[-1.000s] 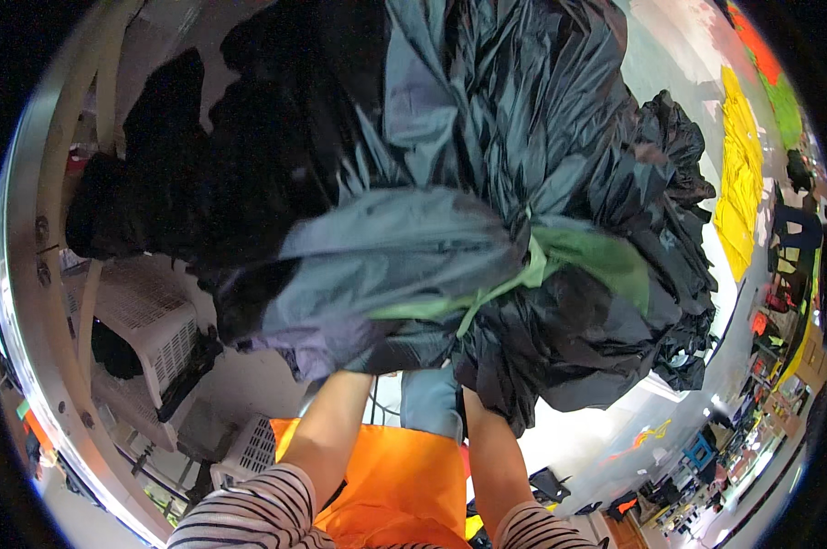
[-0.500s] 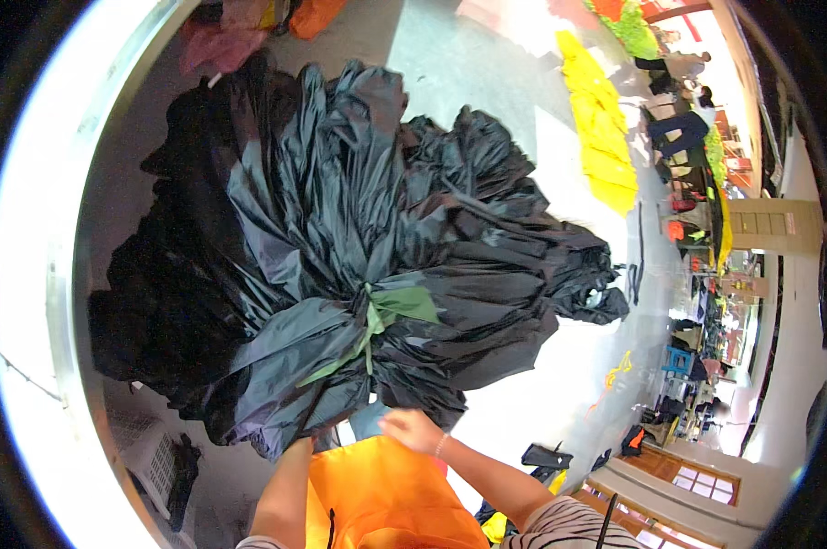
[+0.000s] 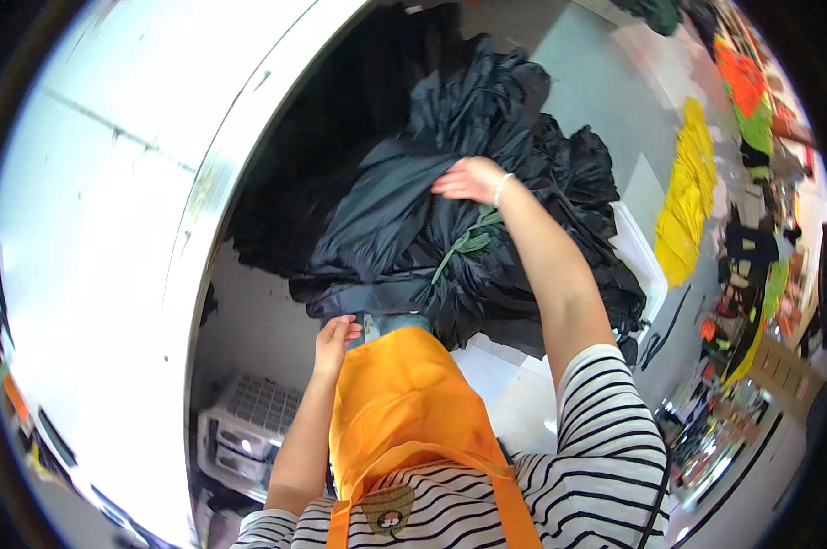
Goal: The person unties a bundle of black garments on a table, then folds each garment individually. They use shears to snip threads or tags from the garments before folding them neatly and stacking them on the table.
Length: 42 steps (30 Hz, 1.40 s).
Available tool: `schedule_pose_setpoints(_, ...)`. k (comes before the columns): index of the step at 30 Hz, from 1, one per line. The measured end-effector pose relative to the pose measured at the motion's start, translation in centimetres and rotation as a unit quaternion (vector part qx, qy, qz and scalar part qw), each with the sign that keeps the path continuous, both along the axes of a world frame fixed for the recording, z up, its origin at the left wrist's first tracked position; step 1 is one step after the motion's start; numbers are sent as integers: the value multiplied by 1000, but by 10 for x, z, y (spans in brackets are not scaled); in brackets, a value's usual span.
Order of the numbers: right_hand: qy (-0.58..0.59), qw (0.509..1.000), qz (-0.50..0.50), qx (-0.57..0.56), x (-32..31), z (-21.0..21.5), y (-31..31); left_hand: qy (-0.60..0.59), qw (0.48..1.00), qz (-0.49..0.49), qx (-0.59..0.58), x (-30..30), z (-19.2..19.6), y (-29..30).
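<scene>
Right hand (image 3: 471,180) on black fabric bundle (image 3: 381,206) before orange apron (image 3: 404,380), can't tell if grip clamps; left hand (image 3: 332,344) beside near edge, grip apart. Likely adjusting cloth; next move calls for firm hold.

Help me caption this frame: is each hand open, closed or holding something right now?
Left hand: open, loosely curled; nothing visibly held.
Right hand: open, on or just over the bunched, shiny black fabric; no pinched fold visible.

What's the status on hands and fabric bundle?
Right hand over black fabric bundle, contact unclear. Left hand loosely open beside orange apron. Bundle gathered at green tie. Nothing visibly blocking either hand.
</scene>
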State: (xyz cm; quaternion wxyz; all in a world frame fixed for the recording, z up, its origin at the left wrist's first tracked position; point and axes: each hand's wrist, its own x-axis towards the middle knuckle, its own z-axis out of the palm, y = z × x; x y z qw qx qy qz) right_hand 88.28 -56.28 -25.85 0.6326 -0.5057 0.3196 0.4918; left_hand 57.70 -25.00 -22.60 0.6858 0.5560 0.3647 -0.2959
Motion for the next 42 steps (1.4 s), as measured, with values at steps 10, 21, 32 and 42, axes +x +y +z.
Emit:
schedule_pose_setpoints(10,-469,746,260,-396,-55,56,5,13,998,24,63,-46,-3,-20)
schedule_pose_setpoints(21,-409,853,88,-311,-119,117,-6,-147,985,-84,34,78,49,-114)
schedule_pose_setpoints(32,-596,726,268,-212,-175,180,46,-338,880,-260,209,92,-15,-191)
schedule_pose_setpoints(42,-452,647,372,-489,-158,78,-12,60,982,13,-178,111,-31,-193)
